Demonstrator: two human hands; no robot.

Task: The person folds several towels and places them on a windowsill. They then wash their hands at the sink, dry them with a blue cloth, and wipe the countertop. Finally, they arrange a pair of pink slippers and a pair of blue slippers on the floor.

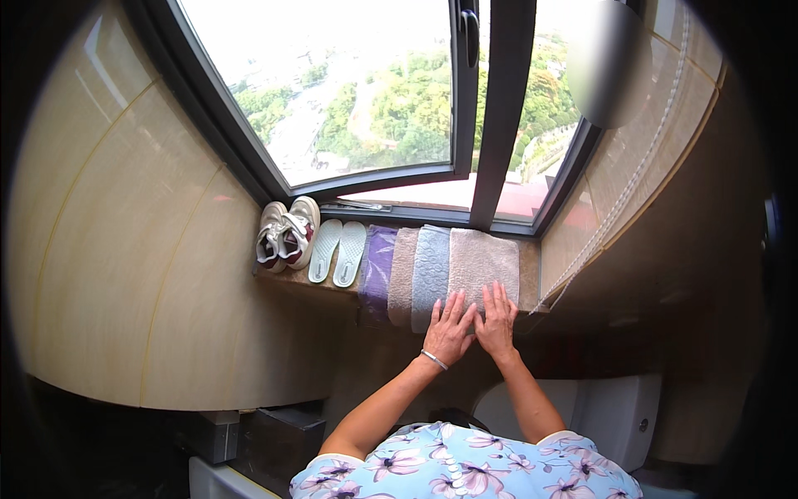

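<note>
Both my hands lie flat on the front part of a beige towel (484, 258) draped over the windowsill. My left hand (450, 326) has its fingers stretched out at the towel's lower left, and a silver bangle circles that wrist. Close beside it, my right hand (497, 320) also has its fingers extended, pointing toward the window. To the left, overlapping in a row, hang a light blue towel (431, 270), a brownish towel (402, 279) and a purple cloth (378, 268) with a pale pattern. Neither hand grips anything.
Two pale insoles (337, 252) and a pair of white-and-red shoes (287, 234) stand on the sill's left end. Behind them is a dark-framed window (332, 181), its pane tilted ajar. A beaded cord (619, 204) hangs at the right wall. Below right sits a white toilet (611, 407).
</note>
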